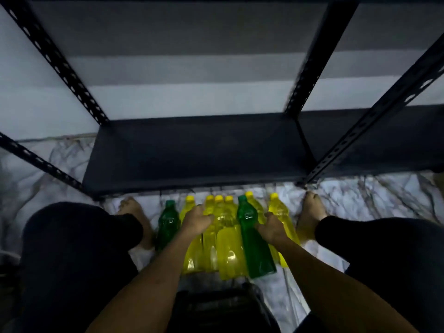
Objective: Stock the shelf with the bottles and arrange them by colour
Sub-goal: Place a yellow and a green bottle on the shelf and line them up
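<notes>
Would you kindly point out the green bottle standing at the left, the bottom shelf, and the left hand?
green bottle (167, 221), head view, its body.
bottom shelf (192, 152), head view, bare top surface.
left hand (195, 221), head view, its back.

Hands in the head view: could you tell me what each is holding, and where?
The right hand grips a green bottle around its middle. The left hand rests on the yellow bottles; whether it grips one is unclear.

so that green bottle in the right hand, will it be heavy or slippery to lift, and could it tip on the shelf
The green bottle looks full of liquid, so probably weighty for its size. Its glossy plastic may slip, though the right hand has its grip around the waist. Tall and narrow, it could tip on the shelf if set down carelessly.
</notes>
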`<state>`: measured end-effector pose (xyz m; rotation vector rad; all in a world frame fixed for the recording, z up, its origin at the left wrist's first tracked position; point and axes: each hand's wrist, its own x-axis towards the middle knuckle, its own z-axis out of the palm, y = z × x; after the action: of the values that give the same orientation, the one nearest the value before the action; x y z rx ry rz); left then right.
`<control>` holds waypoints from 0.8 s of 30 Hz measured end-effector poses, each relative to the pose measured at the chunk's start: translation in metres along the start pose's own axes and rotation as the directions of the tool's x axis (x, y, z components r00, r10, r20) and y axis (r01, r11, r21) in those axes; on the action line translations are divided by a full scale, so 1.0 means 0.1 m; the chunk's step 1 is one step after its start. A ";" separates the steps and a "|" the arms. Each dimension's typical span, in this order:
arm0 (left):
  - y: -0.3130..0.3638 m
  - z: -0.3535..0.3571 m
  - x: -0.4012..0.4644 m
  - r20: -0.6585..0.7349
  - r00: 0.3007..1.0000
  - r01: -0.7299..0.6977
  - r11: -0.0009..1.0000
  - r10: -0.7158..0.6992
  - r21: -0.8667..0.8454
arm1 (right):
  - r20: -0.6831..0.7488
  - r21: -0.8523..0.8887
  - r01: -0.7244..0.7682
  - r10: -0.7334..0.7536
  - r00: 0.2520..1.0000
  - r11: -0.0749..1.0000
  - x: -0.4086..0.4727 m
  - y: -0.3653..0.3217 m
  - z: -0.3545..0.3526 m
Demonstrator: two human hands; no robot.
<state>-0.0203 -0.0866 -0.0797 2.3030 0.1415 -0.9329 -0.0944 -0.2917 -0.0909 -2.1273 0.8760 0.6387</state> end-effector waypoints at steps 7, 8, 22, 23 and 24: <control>-0.23 0.69 0.11 0.101 0.961 0.276 0.932 -0.259 -0.233 | 0.041 0.242 -0.221 0.217 0.975 0.945 0.37 0.32 0.58; -0.24 0.76 0.14 0.107 0.955 0.295 0.923 -0.277 -0.247 | 0.034 0.231 -0.238 0.237 0.971 0.944 0.46 0.37 0.64; -0.25 1.03 0.43 0.070 0.933 0.359 0.902 -0.352 -0.241 | 0.034 0.196 -0.259 0.257 0.966 0.946 0.57 0.36 0.52; -0.22 1.03 0.43 0.052 0.927 0.375 0.903 -0.372 -0.208 | 0.033 0.207 -0.252 0.251 0.967 0.945 0.57 0.36 0.51; -0.21 1.03 0.43 0.039 0.920 0.389 0.903 -0.389 -0.182 | 0.030 0.216 -0.243 0.243 0.970 0.946 0.57 0.37 0.49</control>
<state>-0.0556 -0.1378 -0.1745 2.1355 0.6826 -1.0651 -0.0934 -0.2934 -0.1745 -1.8375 1.1642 0.6364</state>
